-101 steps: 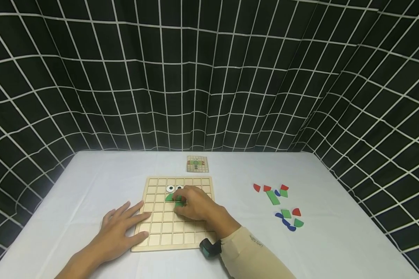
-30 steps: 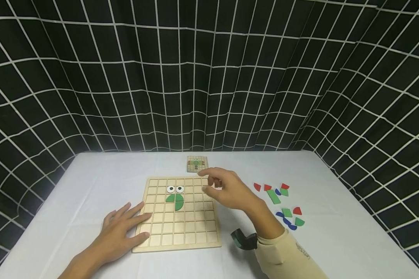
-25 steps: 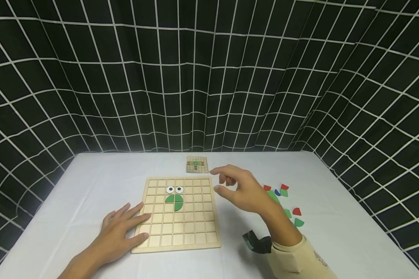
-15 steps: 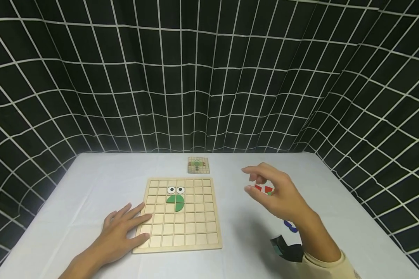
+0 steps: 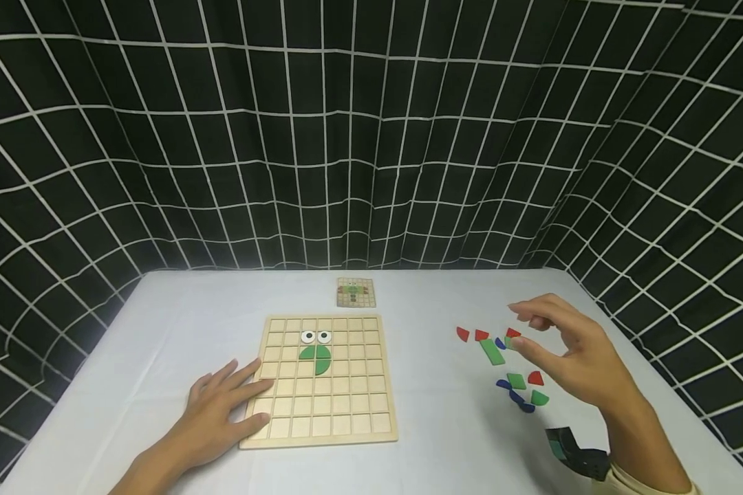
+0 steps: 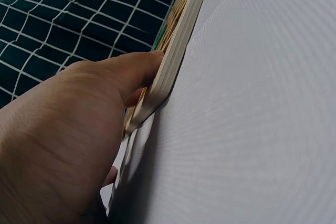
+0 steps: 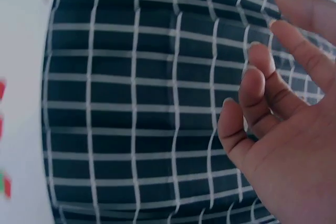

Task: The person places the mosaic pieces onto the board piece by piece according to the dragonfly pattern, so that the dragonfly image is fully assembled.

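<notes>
While the left hand [image 5: 217, 412] rests, fingers spread, on the square pale-wood grid board [image 5: 342, 423] to its right, the empty right hand [image 5: 589, 357], thumb and fingers parted, had best pinch 1 of the flat red, green and blue geometric pieces [image 5: 492, 352] down to its left by opposite edges.

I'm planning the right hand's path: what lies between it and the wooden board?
In the head view, loose red, green and blue pieces lie between the right hand and the wooden board, with bare white cloth nearest the board.

Smooth matt wooden board [image 5: 347, 405], woven cloth table cover [image 5: 427, 392], soft fabric backdrop [image 5: 359, 137]
</notes>
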A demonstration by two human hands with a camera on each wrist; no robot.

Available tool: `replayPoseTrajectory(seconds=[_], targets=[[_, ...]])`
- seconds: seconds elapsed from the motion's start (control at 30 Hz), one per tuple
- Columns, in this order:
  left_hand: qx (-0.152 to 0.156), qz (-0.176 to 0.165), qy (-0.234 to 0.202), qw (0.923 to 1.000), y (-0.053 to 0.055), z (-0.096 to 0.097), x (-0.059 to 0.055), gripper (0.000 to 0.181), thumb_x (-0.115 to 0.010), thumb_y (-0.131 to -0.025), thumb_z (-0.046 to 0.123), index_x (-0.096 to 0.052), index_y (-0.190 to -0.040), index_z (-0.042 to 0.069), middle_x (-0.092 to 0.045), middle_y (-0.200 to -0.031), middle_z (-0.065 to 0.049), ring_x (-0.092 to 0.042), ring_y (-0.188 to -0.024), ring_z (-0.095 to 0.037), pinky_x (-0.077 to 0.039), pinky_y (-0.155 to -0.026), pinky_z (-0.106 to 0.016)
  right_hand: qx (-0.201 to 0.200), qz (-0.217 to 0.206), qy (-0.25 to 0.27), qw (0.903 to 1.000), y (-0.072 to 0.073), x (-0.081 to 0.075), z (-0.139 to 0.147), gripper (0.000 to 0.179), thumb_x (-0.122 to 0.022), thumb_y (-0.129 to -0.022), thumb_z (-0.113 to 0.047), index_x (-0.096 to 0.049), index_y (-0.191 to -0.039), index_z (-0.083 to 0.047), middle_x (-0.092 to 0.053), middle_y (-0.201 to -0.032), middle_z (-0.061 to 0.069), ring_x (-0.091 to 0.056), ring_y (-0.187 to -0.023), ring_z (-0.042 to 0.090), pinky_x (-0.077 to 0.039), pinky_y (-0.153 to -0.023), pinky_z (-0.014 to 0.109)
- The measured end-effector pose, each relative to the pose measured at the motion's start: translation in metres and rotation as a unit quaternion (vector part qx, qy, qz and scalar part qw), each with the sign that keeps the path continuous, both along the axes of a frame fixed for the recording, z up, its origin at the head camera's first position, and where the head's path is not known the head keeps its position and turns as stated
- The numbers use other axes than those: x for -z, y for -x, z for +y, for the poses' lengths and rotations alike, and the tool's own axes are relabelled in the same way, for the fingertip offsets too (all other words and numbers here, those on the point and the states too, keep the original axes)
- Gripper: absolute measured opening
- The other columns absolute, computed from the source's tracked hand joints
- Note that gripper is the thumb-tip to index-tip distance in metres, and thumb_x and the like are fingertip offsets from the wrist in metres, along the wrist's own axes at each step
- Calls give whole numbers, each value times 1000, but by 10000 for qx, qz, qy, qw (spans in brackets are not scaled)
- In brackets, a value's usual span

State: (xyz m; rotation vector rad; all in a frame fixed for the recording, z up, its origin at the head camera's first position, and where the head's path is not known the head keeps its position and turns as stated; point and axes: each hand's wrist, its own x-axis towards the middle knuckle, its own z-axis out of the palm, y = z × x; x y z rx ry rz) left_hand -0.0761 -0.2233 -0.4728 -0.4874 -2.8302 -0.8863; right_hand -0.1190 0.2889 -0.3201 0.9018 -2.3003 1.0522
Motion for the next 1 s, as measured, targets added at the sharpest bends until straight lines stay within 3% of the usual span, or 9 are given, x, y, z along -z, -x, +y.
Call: replayPoseTrajectory(seconds=[0.17, 0.3, 0.4, 0.6, 0.7, 0.83, 1.0], targets=[[21, 40, -23, 10000, 0, 1, -1, 49, -82, -95, 41, -77, -138, 18, -54, -162, -12, -34, -152, -53, -16, -115, -77, 733, -306, -250, 9965, -2, 21, 32, 52, -84, -76, 21, -75, -123, 0, -70, -113, -10, -53, -99, 10, -43, -89, 14], [23, 61, -50, 10000, 0, 2, -1, 49, -82, -95, 41, -77, -138, 17, -54, -162, -13, -34, -152, -53, -16, -115, -78, 1541, -888, -695, 9816, -4, 38, 55, 40, -87, -85, 7, -77, -122, -4, -67, -109, -14, -52, -96, 7, -41, -85, 9], [-3, 27, -50, 10000, 0, 1, -2, 50, -82, -95, 41, -77, -138, 17, -54, -162, -13, -34, -152, -53, -16, -114, -78, 1796, -1277, -966, 9706, -4, 51, 69, 35, -87, -88, 0, -78, -122, -5, -66, -105, -13, -51, -93, 8, -43, -80, 10], [-23, 17, -20, 10000, 0, 1, -2, 50, -82, -95, 41, -77, -138, 17, -54, -161, -13, -34, -152, -53, -16, -115, -77, 1548, -1715, -972, 9681, 0, 82, 92, 32, -82, -89, 7, -76, -120, 3, -67, -100, -6, -52, -87, 13, -48, -73, 20], [-23, 21, -27, 10000, 1, 1, -1, 49, -82, -95, 40, -77, -138, 17, -54, -162, -13, -34, -152, -53, -17, -115, -76, 1449, -2091, -976, 9622, 1, 94, 98, 29, -79, -91, 7, -76, -119, 4, -66, -97, 0, -52, -84, 14, -47, -69, 26], [2, -7, -46, 10000, 1, 2, -2, 49, -82, -95, 41, -77, -138, 17, -54, -162, -13, -34, -152, -53, -16, -115, -77, 1230, -2701, -993, 9498, 3, 103, 103, 28, -77, -94, 4, -76, -122, 3, -67, -99, 3, -54, -85, 13, -45, -69, 28], [-10, 8, -37, 10000, 0, 2, -3, 49, -82, -95, 40, -77, -138, 17, -54, -162, -13, -33, -152, -53, -16, -115, -77, 1068, -2915, -1162, 9434, 5, 110, 101, 31, -78, -91, 7, -77, -122, 2, -71, -106, 4, -53, -88, 12, -44, -71, 28]])
